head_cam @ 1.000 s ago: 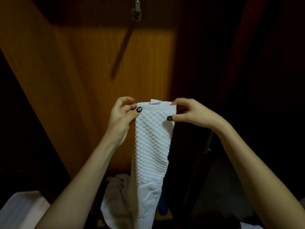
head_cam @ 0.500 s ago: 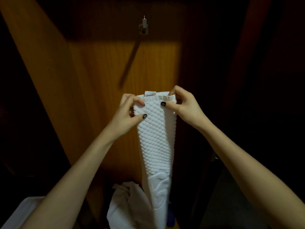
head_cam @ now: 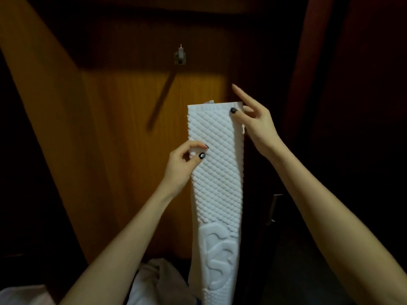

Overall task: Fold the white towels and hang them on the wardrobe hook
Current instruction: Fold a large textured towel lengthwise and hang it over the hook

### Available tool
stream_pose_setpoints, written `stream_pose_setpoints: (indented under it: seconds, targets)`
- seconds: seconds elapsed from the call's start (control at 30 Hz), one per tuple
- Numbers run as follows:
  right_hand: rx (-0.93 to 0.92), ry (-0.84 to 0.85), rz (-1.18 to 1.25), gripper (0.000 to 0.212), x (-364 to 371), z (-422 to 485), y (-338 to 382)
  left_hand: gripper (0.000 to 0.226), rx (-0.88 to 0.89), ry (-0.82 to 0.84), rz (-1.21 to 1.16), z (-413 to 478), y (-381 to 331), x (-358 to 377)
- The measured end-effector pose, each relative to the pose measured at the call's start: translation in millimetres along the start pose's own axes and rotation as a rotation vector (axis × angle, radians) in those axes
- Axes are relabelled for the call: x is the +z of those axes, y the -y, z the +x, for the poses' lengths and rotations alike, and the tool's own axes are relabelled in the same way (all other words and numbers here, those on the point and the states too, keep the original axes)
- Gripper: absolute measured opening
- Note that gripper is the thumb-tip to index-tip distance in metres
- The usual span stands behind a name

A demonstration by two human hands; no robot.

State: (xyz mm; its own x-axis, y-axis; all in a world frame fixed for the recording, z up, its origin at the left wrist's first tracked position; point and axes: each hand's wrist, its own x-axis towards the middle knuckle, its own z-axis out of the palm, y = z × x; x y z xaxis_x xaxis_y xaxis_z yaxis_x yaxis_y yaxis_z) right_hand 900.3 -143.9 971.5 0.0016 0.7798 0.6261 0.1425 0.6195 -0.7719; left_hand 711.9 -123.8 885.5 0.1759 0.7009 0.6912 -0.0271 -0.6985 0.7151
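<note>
Plainly, the folded white towel (head_cam: 217,168) is held hanging below the wardrobe hook (head_cam: 180,56), its top corner pinched by the right hand (head_cam: 257,125), its left edge by the left hand (head_cam: 181,165). Soft and limp, it is judged best gripped near the top.

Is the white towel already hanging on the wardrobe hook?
No, the towel is held below the bare hook, pinched by the left hand and right hand.

Above the towel (head_cam: 217,164), pinched by the left hand (head_cam: 182,166) and right hand (head_cam: 255,122), bare wooden panel (head_cam: 123,128) leaves a path to the hook (head_cam: 180,56) at 11 o'clock. A dark red board (head_cam: 312,84) walls 3 o'clock; a cloth heap (head_cam: 152,280) crowds 7 o'clock.
</note>
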Motion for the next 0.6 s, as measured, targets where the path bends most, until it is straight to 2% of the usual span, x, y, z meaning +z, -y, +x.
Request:
stream_pose_setpoints:
  seconds: [0.07, 0.13, 0.23, 0.3, 0.37, 0.43, 0.53, 0.6]
  targets:
    - [0.079, -0.043, 0.164, 0.047, -11.1, -15.0, -6.2, 0.032, 0.005, -0.007, -0.043, 10.2, -8.2, 6.2]
    - [0.19, -0.05, 0.215, 0.041, -14.3, -44.4, -28.8, 0.033, 0.018, -0.011, -0.045, 20.5, -15.8, 7.7]
    - [0.361, 0.13, 0.159, 0.039, 0.4, -92.5, -61.8, 0.028, 0.036, -0.003, 0.022, 39.7, -24.2, 1.2]
    - [0.385, 0.204, 0.138, 0.039, 11.6, -104.0, -70.6, 0.022, 0.04, 0.022, 0.056, 49.1, -33.4, -4.7]
    - [0.363, 0.152, 0.167, 0.035, 18.8, -99.0, -67.4, 0.022, 0.041, 0.032, 0.105, 57.5, -40.0, -12.7]
    - [0.323, 0.122, 0.188, 0.034, 26.1, -89.7, -61.7, 0.033, -0.001, 0.038, 0.106, 65.3, -43.1, -25.3]
    - [0.241, 0.086, 0.204, 0.035, 40.3, -78.0, -53.2, 0.065, -0.148, 0.039, 0.032, 70.1, -46.5, -47.3]
    - [0.218, 0.042, 0.234, 0.034, 49.4, -71.9, -50.2, 0.076, -0.26, 0.002, 0.034, 71.4, -41.6, -60.5]
